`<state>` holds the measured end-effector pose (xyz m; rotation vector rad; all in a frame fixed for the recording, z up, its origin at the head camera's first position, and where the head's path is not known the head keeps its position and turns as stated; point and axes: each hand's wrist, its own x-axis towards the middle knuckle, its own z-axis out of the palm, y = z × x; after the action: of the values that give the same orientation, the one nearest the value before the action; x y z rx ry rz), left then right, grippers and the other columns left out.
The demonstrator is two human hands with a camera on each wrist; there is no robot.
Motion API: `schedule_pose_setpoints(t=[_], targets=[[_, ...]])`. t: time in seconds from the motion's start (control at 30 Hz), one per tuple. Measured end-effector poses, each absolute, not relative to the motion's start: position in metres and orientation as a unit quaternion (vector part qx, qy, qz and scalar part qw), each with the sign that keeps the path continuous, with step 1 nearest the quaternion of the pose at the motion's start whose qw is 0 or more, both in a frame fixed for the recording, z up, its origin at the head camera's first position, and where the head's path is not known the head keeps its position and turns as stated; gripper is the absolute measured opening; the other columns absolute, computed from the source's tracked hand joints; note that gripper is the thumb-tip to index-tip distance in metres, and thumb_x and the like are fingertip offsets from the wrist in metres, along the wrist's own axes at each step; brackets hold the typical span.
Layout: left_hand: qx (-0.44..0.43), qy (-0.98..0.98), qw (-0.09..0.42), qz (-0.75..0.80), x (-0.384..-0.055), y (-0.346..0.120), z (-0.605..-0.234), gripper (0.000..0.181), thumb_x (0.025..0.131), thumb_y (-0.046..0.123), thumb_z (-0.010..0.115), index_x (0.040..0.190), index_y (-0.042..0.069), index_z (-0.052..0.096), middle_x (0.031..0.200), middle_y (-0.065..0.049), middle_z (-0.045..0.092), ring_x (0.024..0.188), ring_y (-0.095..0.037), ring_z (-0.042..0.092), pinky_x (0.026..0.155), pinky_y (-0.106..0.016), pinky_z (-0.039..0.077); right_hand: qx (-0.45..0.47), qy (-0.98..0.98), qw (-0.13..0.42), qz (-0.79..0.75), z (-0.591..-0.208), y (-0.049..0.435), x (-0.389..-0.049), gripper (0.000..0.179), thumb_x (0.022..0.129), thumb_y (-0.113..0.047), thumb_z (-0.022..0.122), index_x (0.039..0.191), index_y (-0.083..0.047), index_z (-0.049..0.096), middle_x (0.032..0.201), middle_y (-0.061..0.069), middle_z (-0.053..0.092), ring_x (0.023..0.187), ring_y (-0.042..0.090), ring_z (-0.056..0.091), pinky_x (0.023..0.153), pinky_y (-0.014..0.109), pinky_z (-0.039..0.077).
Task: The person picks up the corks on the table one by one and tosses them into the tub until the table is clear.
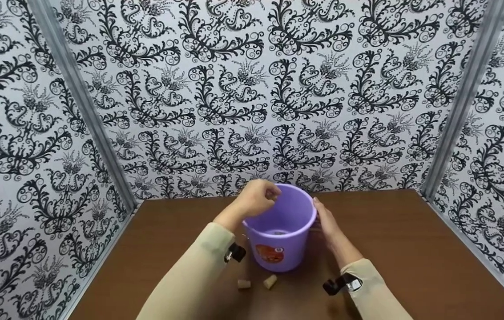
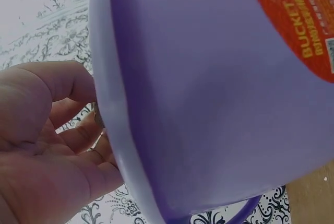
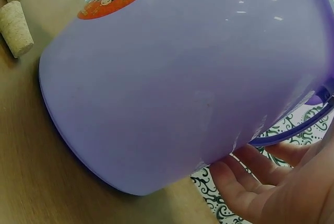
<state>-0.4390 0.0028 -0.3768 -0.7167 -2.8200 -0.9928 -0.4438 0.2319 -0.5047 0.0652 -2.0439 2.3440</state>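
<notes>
A purple bucket [image 1: 278, 249] with a red label stands upright on the table. My left hand [image 1: 258, 197] is over its left rim with curled fingers. In the left wrist view, a small brownish thing [image 2: 98, 117] shows between that hand's thumb and fingers, mostly hidden by the rim. On the bucket's right side, my right hand [image 1: 329, 222] holds the outer wall, its curved fingers [image 3: 235, 179] lying against the plastic near the purple handle [image 3: 297, 130]. Two tan corks, a left one [image 1: 243, 284] and a right one [image 1: 270, 281], lie in front of the bucket.
The brown wooden table [image 1: 389, 249] carries the bucket and corks. Patterned black-and-white walls [image 1: 243, 98] enclose it at the back and both sides, with grey metal posts [image 1: 456, 102] at the corners. A small greyish patch shows on the bucket's floor.
</notes>
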Motion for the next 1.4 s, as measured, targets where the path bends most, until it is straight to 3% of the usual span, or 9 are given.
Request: schedule_pose_setpoints(t=[0.47,0.7,1.0,1.4], targets=[[-0.202,-0.924,0.005,-0.326,-0.46,0.004,-0.376,0.04,0.084,-0.009,0.064,0.118,0.007,0.079,0.109,-0.007,0.077,0.1,-0.021,0.071,0.092,-0.033,0.061,0.035,-0.679,0.039,0.733,-0.505,0.232,-0.445,0.064,0.114,-0.044,0.032,0.145,0.003,0.061,0.137,0.024,0.069,0.109,0.019,0.069,0.099,0.034,0.051],[-0.215,-0.928,0.021,-0.304,-0.477,-0.006,-0.379,0.031,0.087,-0.001,0.068,0.114,0.005,0.081,0.102,-0.008,0.08,0.088,-0.017,0.069,0.087,-0.033,0.061,0.039,-0.697,0.06,0.714,-0.504,0.236,-0.447,0.062,0.113,-0.043,0.032,0.148,0.002,0.058,0.143,0.021,0.066,0.11,0.01,0.064,0.11,0.037,0.041],[-0.207,-0.928,0.0,-0.31,-0.472,-0.01,-0.379,0.03,0.09,0.003,0.07,0.118,0.004,0.079,0.103,-0.008,0.08,0.086,-0.016,0.07,0.083,-0.031,0.062,0.022,-0.682,0.044,0.73,-0.503,0.232,-0.447,0.063,0.113,-0.044,0.034,0.145,0.003,0.06,0.132,0.021,0.072,0.1,0.012,0.068,0.095,0.033,0.051],[-0.21,-0.918,-0.018,-0.336,-0.456,-0.001,-0.373,0.032,0.091,0.003,0.071,0.122,0.005,0.077,0.116,-0.009,0.078,0.102,-0.02,0.072,0.093,-0.033,0.062,0.021,-0.694,0.05,0.718,-0.503,0.233,-0.446,0.064,0.113,-0.046,0.035,0.147,0.002,0.059,0.137,0.022,0.069,0.105,0.012,0.067,0.097,0.032,0.05]])
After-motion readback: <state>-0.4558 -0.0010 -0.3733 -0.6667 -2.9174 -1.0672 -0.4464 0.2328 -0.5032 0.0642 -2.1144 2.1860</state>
